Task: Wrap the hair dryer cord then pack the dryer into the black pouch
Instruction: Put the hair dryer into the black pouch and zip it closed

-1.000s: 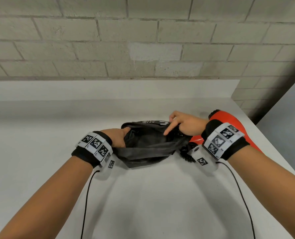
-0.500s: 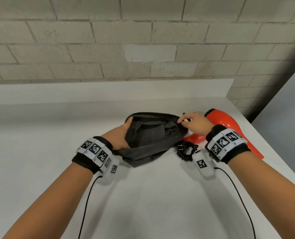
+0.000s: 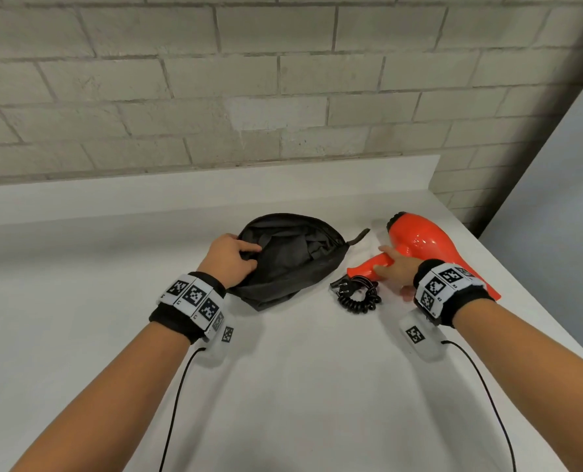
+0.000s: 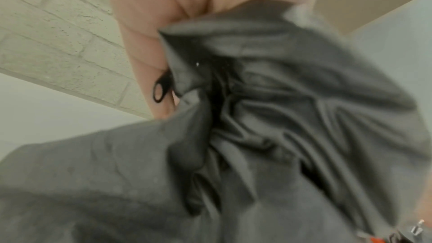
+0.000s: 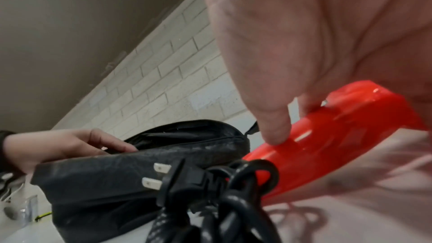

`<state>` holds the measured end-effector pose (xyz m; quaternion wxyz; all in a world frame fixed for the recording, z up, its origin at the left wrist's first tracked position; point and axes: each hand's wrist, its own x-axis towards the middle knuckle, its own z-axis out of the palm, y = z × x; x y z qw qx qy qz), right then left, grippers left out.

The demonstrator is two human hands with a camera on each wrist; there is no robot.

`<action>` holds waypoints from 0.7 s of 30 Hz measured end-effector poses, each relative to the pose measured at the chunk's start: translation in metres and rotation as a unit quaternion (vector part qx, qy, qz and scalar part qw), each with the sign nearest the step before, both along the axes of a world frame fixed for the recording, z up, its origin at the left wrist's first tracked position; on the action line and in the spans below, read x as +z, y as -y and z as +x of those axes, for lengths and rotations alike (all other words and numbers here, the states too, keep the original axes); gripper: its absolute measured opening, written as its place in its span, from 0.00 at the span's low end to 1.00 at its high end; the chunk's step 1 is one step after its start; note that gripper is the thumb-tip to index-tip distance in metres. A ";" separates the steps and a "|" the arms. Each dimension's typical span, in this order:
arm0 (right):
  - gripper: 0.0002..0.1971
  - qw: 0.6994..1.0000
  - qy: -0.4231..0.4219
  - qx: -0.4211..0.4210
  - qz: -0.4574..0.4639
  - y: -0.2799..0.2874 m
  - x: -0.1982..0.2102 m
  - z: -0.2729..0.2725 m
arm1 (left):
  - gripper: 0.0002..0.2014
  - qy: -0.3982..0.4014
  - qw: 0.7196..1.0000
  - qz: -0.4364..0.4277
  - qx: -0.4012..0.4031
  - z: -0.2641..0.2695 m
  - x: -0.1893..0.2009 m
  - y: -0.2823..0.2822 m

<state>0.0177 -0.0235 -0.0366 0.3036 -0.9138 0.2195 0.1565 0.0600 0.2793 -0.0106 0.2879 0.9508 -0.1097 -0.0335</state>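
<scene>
The black pouch [image 3: 293, 264] lies unzipped on the white counter, its mouth gaping upward. My left hand [image 3: 232, 258] grips the pouch's left rim, thumb inside the opening; the left wrist view shows crumpled lining [image 4: 268, 117] and a zipper pull [image 4: 160, 90]. The red hair dryer [image 3: 423, 243] lies to the right of the pouch, handle pointing left. My right hand [image 3: 394, 269] curls round that handle [image 5: 327, 136]. The coiled black cord [image 3: 360, 296] is bundled at the handle's end, its plug [image 5: 177, 178] with two prongs showing.
A white counter [image 3: 283, 386] runs back to a low ledge and a brick wall [image 3: 249, 80]. The counter's right edge [image 3: 535, 321] drops off just beyond the dryer. A grey panel stands at the far right. Thin black cables trail from both wristbands.
My right hand let go of the pouch's right rim and moved right onto the dryer handle. The left hand kept its hold on the pouch, which now lies flatter and wider open.
</scene>
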 end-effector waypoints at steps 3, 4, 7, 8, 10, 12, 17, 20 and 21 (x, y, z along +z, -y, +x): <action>0.24 0.999 -0.008 -0.031 0.032 -0.001 0.001 0.004 | 0.32 -0.059 0.995 0.073 -0.038 0.001 -0.002 0.000; 0.22 0.999 -0.010 -0.043 0.032 -0.001 0.003 0.005 | 0.37 -0.081 0.991 0.095 -0.051 0.001 -0.003 -0.001; 0.15 0.993 0.004 -0.088 0.075 0.001 0.004 0.005 | 0.42 -0.115 0.983 0.126 -0.069 0.000 -0.003 -0.001; 0.13 0.989 0.009 -0.104 0.105 0.003 0.004 0.004 | 0.42 -0.118 0.982 0.127 -0.071 -0.001 -0.003 -0.001; 0.12 0.977 0.036 -0.129 0.167 0.007 0.006 0.002 | 0.40 -0.123 0.982 0.125 -0.074 -0.002 -0.002 0.000; 0.11 0.960 0.089 -0.146 0.221 0.008 0.013 0.001 | 0.39 -0.127 0.980 0.126 -0.083 -0.004 0.000 0.001; 0.09 0.904 0.263 -0.167 0.293 0.005 0.057 -0.004 | 0.40 -0.128 0.976 0.139 -0.110 -0.006 0.001 0.006; 0.09 0.866 0.365 -0.139 0.311 -0.002 0.085 -0.009 | 0.39 -0.139 0.969 0.149 -0.140 -0.008 0.001 0.011; 0.09 0.854 0.392 -0.122 0.320 -0.005 0.093 -0.011 | 0.39 -0.144 0.967 0.146 -0.151 -0.009 0.001 0.012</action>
